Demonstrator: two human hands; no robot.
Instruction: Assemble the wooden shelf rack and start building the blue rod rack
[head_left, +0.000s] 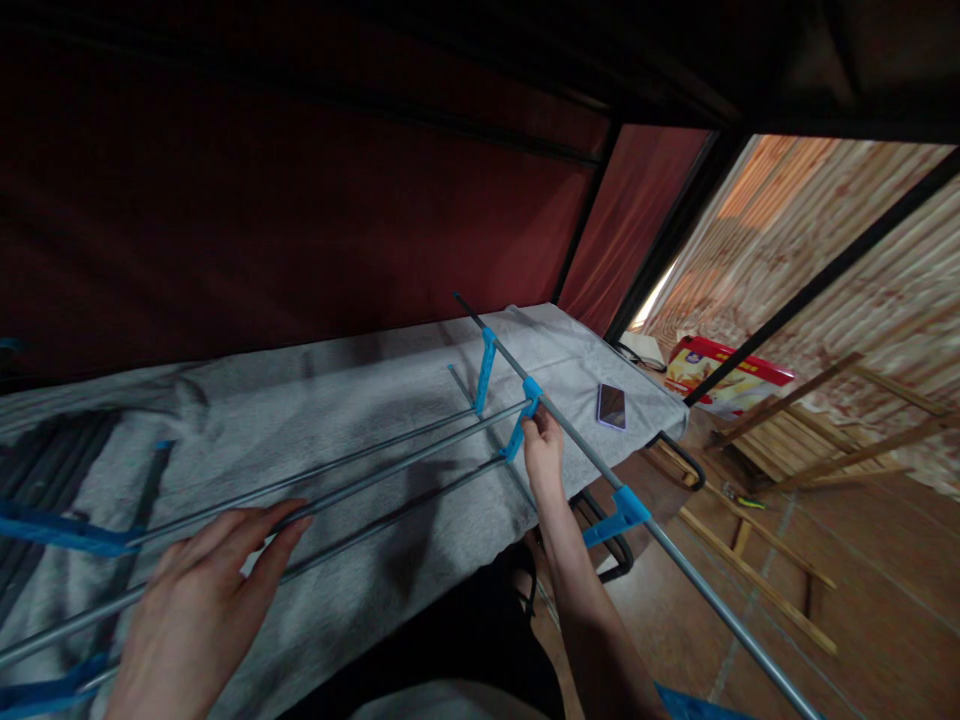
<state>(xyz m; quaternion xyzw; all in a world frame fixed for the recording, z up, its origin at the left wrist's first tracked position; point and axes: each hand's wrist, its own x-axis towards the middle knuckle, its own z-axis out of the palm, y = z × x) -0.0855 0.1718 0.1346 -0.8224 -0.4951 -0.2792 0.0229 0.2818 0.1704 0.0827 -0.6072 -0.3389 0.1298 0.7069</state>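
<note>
L hand (214, 590) (8 o'clock from mid-view) has thumb + fingers loosely closed around a slim round gray metal tube (420, 455). R hand (546, 445), just off center toward 4–5, is gripping a bright blue molded plastic bracket (531, 390), where that tube's far end meets it. Tube runs approx 8 o'clock to center, over the bed-like surface. A long gray metal crossbar (577, 435) goes thru the same bracket, slanting from abt 12 down to 5.

Only container I can make out is the red/yellow printed rectangular carton (720, 372) at 3 o'clock; can't see what's in it.

Materials: fuzzy light gray cloth (390, 370) underneath, a bit wrinkled, w/ a flat dark-screened phone (612, 407) on it at 3:30 and a bundle of dark parallel tubes (60, 480) at 8:30. Smooth dark red fabric wall (337, 220) at 10–11, ridged, blotchy brown-and-cream sheeting (847, 240) at 2:30. Ladder-like bare wood frame (765, 570) at 4, on brown tiled floor (885, 580).
</note>
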